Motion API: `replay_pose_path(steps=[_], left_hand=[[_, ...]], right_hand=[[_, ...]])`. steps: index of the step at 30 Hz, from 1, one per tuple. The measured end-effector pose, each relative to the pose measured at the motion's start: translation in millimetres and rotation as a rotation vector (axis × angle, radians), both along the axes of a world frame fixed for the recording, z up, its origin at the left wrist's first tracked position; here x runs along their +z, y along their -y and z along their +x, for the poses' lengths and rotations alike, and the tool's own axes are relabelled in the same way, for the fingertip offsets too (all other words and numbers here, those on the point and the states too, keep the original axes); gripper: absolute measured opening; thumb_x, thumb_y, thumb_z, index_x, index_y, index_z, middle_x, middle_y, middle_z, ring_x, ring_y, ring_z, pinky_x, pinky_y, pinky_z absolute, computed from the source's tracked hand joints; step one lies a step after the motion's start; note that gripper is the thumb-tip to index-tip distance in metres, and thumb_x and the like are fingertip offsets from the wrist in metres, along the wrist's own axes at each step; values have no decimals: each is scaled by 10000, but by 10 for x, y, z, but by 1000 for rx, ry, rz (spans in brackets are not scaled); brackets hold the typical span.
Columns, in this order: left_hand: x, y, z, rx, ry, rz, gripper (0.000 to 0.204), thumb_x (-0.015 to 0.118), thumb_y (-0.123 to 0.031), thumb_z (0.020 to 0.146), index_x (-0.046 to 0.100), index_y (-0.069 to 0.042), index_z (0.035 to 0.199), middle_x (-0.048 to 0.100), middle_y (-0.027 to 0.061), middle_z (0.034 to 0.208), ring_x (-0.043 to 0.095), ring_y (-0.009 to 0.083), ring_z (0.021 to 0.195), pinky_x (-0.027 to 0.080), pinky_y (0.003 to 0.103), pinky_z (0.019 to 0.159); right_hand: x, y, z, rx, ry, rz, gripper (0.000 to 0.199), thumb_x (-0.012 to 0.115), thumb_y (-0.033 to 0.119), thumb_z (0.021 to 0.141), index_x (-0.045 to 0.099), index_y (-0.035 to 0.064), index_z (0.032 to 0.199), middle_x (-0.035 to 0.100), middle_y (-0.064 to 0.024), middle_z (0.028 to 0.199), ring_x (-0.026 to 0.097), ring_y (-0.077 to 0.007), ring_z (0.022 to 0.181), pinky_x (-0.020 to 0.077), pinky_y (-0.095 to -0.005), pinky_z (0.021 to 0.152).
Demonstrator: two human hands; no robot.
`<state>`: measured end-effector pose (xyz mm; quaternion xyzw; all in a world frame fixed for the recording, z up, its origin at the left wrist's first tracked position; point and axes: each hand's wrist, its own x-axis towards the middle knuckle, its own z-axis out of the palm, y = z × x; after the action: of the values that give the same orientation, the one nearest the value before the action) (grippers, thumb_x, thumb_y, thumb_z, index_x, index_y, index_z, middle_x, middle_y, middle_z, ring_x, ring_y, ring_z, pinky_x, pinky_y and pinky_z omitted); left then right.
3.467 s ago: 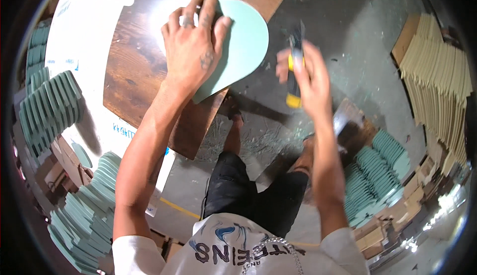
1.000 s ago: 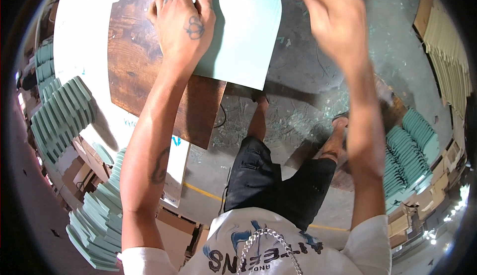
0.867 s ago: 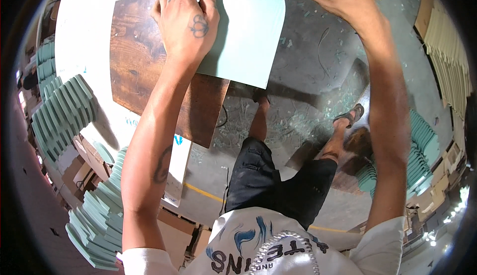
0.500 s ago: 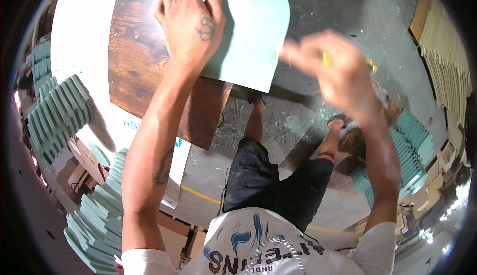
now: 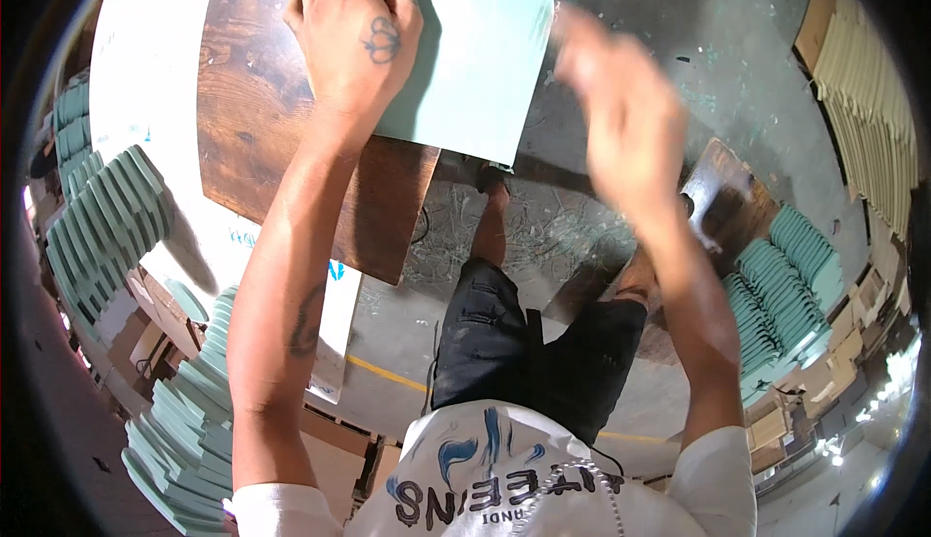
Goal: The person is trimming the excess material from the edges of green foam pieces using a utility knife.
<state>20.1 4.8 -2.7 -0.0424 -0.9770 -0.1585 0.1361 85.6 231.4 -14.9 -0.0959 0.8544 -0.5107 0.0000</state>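
At the upper middle of the head view, one flat pale green sheet panel with a rounded corner and a straight lower edge (image 5: 480,52), lying on a brown wood-grain board (image 5: 252,120) and jutting past its right side over a grey concrete floor (image 5: 543,222) strewn with thin scraps. One bare left hand, tattooed on the back (image 5: 359,43), over the panel's left part: fingers partly bent, thumb set apart, seemingly bearing down flat; a small dark item shows between thumb and forefinger, kind unclear, and whether it is gripped cannot be told. One bare right hand (image 5: 626,110), blurred, just beside the panel's right edge: fingers appear partly curled toward that edge; contact, exact opening and any held tool cannot be made out. Handling note, by judgement: the work seems to lie along the overhanging edge, so the left hand is best kept firm and well inboard, its fingers and thumb clear of the right hand's path. The right hand would do well to follow the curve in one even, light pass. Chief risk: pressing on the unsupported overhang, which could tip, flex or turn the panel on the board.
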Motion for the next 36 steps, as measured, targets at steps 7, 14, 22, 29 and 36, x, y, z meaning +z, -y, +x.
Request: replay_pose_path(steps=[7, 14, 22, 29, 36], left_hand=[[-178, 36, -35, -39, -135, -16, 215, 591, -139, 1005, 545, 12, 1149, 615, 248, 1105, 580, 411, 1036, 408, 507, 968], [-93, -122, -40, -88, -176, 43, 206, 623, -121, 985, 544, 21, 1112, 617, 253, 1090, 586, 413, 999, 462, 477, 891], [-207, -1, -35, -71, -212, 25, 180, 621, -90, 961, 548, 24, 1080, 595, 259, 1098, 566, 423, 982, 441, 505, 884], [241, 112, 508, 111, -87, -131, 644, 605, -364, 1011, 460, 144, 1379, 569, 371, 1260, 584, 451, 1173, 422, 612, 1059], [390, -19, 941, 385, 353, 276, 877, 560, -559, 1001, 289, 53, 1569, 367, 402, 1534, 470, 487, 1383, 412, 640, 1104]], right_hand=[[-396, 129, 358, 125, -251, -138, 338, 607, 34, 972, 752, 187, 1235, 642, -53, 810, 623, -203, 748, 533, -357, 638], [-252, 135, 890, -120, 4, -385, 393, 619, -30, 952, 710, 116, 1305, 710, -71, 941, 612, -189, 712, 552, -317, 678], [-366, 229, 676, 44, -391, -122, 398, 714, 35, 904, 758, 213, 1257, 633, -51, 908, 620, -209, 865, 527, -375, 729], [-116, 29, 722, -204, 42, -404, 363, 605, 47, 1010, 650, 70, 1370, 742, -114, 1051, 687, -179, 896, 586, -306, 803], [-53, 95, -303, -96, 175, -397, 304, 597, 61, 1010, 653, 7, 1304, 718, -163, 1273, 708, -200, 988, 555, -331, 876]])
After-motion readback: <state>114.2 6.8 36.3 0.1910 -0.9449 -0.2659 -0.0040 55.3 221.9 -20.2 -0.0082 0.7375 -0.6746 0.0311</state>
